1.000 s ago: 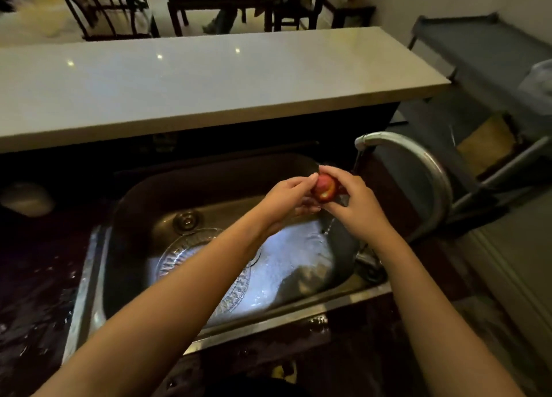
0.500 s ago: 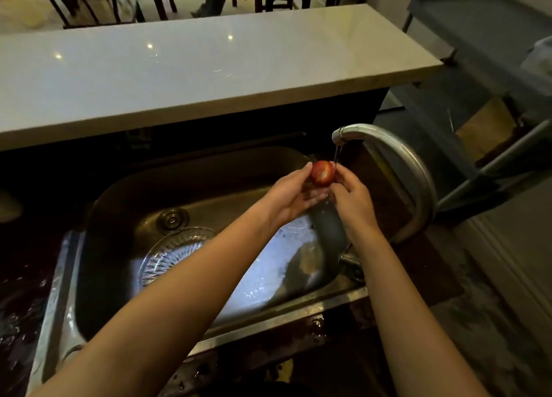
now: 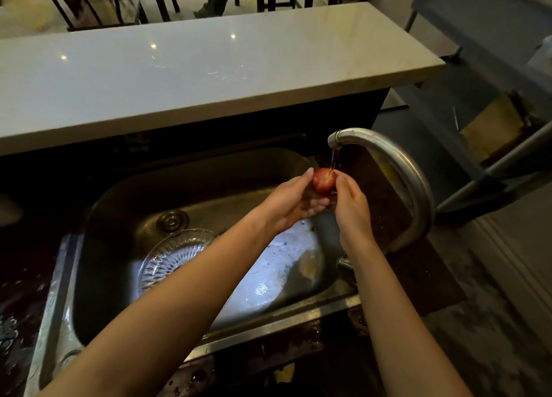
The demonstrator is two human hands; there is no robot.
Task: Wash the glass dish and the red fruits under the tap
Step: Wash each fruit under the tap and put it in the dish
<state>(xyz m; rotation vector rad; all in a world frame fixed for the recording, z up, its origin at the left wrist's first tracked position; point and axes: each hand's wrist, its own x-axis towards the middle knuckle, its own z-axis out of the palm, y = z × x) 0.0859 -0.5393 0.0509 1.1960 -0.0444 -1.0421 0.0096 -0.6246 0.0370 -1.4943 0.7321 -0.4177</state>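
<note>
- Head view: red fruit [image 3: 322,181] under tap [image 3: 388,154] stream, gripped by left hand [image 3: 291,204] and right hand [image 3: 352,207].
- glass dish [image 3: 174,256] in sink [image 3: 268,320], wash state unclear.

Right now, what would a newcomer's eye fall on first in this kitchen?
First, the red fruit, gripped between the left hand and the right hand under the running tap at the right side of the sink. Next, the patterned glass dish lying in the sink bottom, left of the arms, near the drain.
</note>
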